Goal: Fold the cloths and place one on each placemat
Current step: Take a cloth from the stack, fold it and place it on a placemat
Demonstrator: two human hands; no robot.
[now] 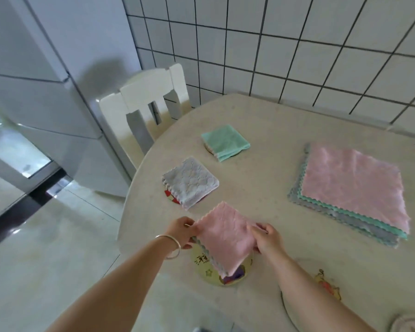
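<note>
Folded pink cloth (225, 238) over a pale yellow placemat (206, 269) printed with stars and purple figures; folded grey cloth (189, 182) over a red-and-white placemat (171, 197); folded mint-green cloth (225, 142). Stack (350, 192) of pink, mint and grey cloths with scalloped edges, pink on top. Cream speckled bench (261, 183), white chair (149, 104), white wall tiles (297, 44) with dark grout, silver bracelet (173, 245).

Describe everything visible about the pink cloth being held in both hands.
The folded pink cloth is a soft, fluffy-looking square with scalloped edges; greyish layers show along its lower left edge. The left hand pinches its left corner and the right hand grips its right side. It lies tilted, like a diamond, over a round cartoon-printed placemat at the table's near edge; whether it already rests on the mat is unclear.
</note>
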